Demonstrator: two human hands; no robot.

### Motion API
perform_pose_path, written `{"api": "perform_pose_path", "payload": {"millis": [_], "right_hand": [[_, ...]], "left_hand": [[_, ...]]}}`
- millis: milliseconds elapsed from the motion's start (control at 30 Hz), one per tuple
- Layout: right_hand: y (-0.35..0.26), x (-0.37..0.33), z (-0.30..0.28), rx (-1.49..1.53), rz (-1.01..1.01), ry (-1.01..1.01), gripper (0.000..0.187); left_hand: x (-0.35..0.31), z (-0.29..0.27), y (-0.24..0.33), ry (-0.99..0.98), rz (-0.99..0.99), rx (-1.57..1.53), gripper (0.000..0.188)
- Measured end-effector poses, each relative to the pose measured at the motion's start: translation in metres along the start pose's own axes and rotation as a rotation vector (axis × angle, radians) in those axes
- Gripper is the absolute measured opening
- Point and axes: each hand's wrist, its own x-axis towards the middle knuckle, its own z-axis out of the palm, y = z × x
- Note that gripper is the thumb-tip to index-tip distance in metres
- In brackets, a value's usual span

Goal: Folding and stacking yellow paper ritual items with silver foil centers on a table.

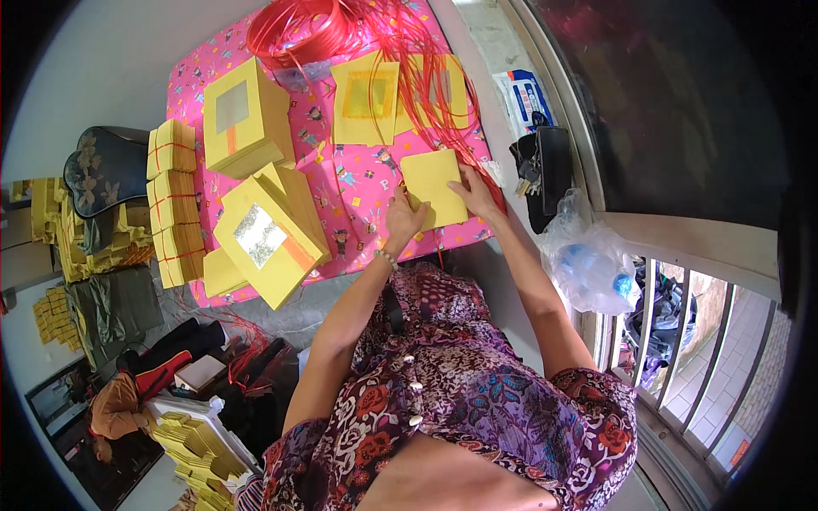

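Note:
A squarish pad of yellow paper [429, 177] lies on the pink patterned tablecloth [358, 243] near the table's right front corner. At its lower left edge my left hand [403, 218] grips the side, fingers bent against the paper. My right hand [477, 192] holds the opposite edge, with fingertips resting on top. How many sheets are in the pad I cannot tell. Just beyond it lie flat yellow sheets [341, 119] with a coloured square in their middle, partly under loose red plastic strips [430, 89].
Left on the table stand tall stacks of yellow paper [247, 140] with silver squares, one skewed [256, 230], beside yellow bundles [177, 226] tied with red strip. A red strip coil [294, 34] sits at the back. A plastic bag [588, 255] hangs at right. Someone else [119, 404] is at lower left.

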Motion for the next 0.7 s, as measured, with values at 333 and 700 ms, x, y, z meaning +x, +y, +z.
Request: {"api": "perform_pose_path", "payload": {"millis": [333,700], "right_hand": [[-0.028,-0.006,-0.001,-0.042,-0.001,0.046,0.070],[-0.061,-0.003,-0.002,-0.161,-0.106,0.170,0.072]], "left_hand": [[-0.001,-0.002,-0.020,-0.026,0.029,-0.125,0.072],[-0.012,-0.019,-0.019,0.044,-0.015,-0.177,0.069]]}}
